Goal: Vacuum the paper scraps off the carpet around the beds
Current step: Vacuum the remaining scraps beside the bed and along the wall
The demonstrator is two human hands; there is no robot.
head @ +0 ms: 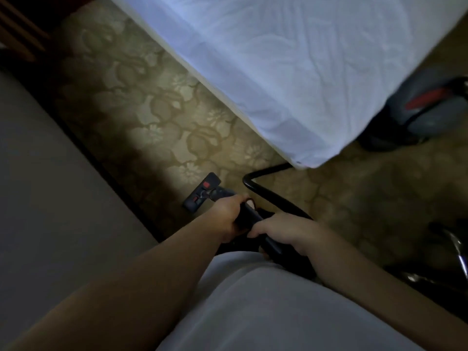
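I hold a black vacuum wand [249, 219] with both hands. My left hand [226, 219] grips it higher up, nearer the floor head. My right hand [286, 233] grips it lower, close to my body. The dark floor head [202, 192], with red buttons, rests on the patterned beige carpet [157, 117] in the aisle between two beds. A black hose [268, 193] loops from the wand toward the bed corner. No paper scraps show on the lit carpet.
A bed with a white sheet [291, 67] fills the upper right, its corner close to the hose. A second bed's grey edge [50, 186] runs along the left. The grey and red vacuum body [425, 107] stands behind the bed corner. Shiny metal chair legs [453, 249] at right.
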